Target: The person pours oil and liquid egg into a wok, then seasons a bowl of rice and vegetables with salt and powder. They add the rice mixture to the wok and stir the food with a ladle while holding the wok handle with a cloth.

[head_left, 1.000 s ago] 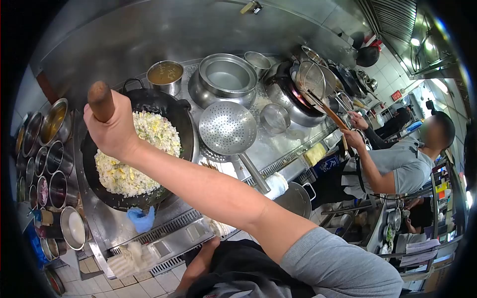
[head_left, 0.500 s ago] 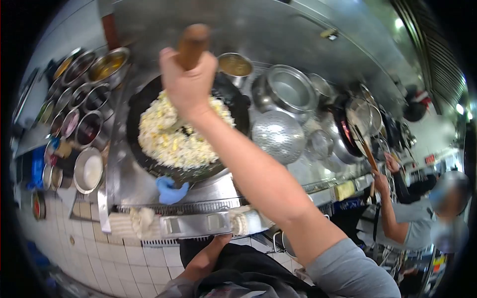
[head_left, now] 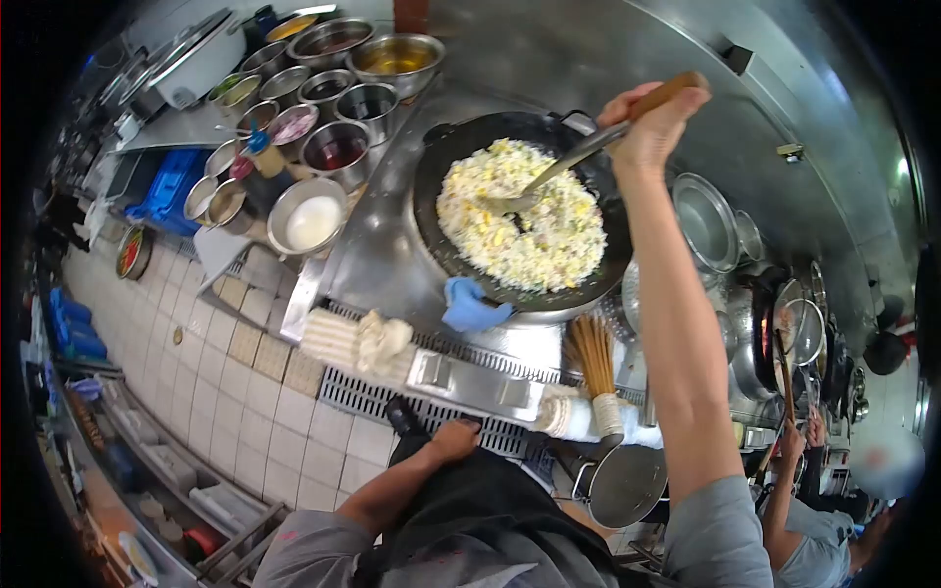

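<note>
Head view: your right hand [head_left: 649, 120] is clamped around the wooden handle of a ladle [head_left: 567, 165], raised over the far rim of the wok [head_left: 431, 191]. The ladle's shaft slants down to your left, and its bowl is sunk in the fried rice [head_left: 534, 230], which fills the middle of the wok. Your left hand [head_left: 456, 438] is well apart from all this, low against your dark apron at the front grate [head_left: 377, 397]. Its fingers curl downward, but you cannot tell whether they grip anything. A blue cloth [head_left: 470, 306] lies on the steel surface [head_left: 368, 260], touching the wok's near rim. A bamboo brush [head_left: 591, 355] stands just right of it. Metal seasoning bowls [head_left: 333, 149] cluster to the wok's left. A co-worker [head_left: 814, 524] stands at the far right.
</note>
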Demonstrator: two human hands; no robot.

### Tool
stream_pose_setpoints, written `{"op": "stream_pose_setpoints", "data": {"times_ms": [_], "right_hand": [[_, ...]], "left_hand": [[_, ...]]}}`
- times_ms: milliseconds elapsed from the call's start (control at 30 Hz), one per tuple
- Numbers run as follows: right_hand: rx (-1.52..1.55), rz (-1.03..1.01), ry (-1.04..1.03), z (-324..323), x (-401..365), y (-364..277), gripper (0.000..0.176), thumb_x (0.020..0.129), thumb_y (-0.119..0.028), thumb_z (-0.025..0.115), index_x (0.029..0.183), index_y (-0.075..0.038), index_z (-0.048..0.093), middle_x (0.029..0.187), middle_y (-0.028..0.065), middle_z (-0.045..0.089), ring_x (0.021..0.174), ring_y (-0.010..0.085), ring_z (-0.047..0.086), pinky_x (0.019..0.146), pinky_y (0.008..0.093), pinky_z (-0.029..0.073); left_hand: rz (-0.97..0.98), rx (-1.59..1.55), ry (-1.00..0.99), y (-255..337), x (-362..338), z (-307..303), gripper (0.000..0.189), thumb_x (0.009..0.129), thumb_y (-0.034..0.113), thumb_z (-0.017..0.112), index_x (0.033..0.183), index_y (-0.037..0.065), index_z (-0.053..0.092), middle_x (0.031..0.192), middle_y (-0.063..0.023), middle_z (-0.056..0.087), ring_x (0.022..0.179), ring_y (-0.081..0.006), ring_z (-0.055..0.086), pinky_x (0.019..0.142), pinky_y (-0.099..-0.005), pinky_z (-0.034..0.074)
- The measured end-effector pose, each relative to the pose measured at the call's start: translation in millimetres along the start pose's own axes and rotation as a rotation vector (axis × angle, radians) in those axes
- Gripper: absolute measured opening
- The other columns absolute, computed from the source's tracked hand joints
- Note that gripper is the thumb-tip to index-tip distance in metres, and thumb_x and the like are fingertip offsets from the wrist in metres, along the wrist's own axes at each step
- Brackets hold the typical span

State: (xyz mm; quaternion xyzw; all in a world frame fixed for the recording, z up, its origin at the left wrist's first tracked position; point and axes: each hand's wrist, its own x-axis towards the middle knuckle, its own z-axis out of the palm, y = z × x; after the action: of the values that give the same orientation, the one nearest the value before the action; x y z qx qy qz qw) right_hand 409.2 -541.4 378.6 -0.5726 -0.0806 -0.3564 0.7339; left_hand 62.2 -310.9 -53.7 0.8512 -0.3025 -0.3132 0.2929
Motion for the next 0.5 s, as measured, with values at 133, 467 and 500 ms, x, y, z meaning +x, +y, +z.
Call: {"op": "stream_pose_setpoints", "data": {"times_ms": [133, 467, 500], "right_hand": [[0.137, 0.049, 0.108, 7, -5, -34, 0.052, 0.091, -0.053, 0.044, 0.074, -0.004, 0.048, 0.054, 0.0099, 0.048, 0.046, 0.0221, 0.049, 0.045, 0.0328, 0.039], [0.088, 0.076, -0.191, 48, -89, -145, 0.048, 0.088, -0.05, 0.043, 0.063, -0.01, 0.049, 0.049, 0.0042, 0.037, 0.042, 0.0161, 0.032, 0.043, 0.0304, 0.024], [0.065, 0.057, 0.082, 55, -102, -115, 0.047, 0.092, -0.05, 0.042, 0.067, -0.01, 0.045, 0.046, 0.0025, 0.04, 0.037, 0.0144, 0.036, 0.038, 0.0289, 0.028]], "left_hand": [[-0.33, -0.109, 0.077, -67, -96, -25, 0.037, 0.086, 0.034, 0.054, 0.106, 0.004, 0.062, 0.101, -0.0223, 0.065, 0.098, -0.0387, 0.061, 0.086, -0.0474, 0.047], [-0.957, -0.197, -0.052, -150, -324, 53, 0.043, 0.081, 0.037, 0.06, 0.111, 0.006, 0.065, 0.107, -0.0232, 0.064, 0.104, -0.0368, 0.06, 0.091, -0.0438, 0.047], [-0.975, -0.27, -0.163, -150, -328, 56, 0.043, 0.082, 0.037, 0.06, 0.109, 0.005, 0.066, 0.109, -0.023, 0.064, 0.105, -0.0372, 0.06, 0.091, -0.0447, 0.047]]}}
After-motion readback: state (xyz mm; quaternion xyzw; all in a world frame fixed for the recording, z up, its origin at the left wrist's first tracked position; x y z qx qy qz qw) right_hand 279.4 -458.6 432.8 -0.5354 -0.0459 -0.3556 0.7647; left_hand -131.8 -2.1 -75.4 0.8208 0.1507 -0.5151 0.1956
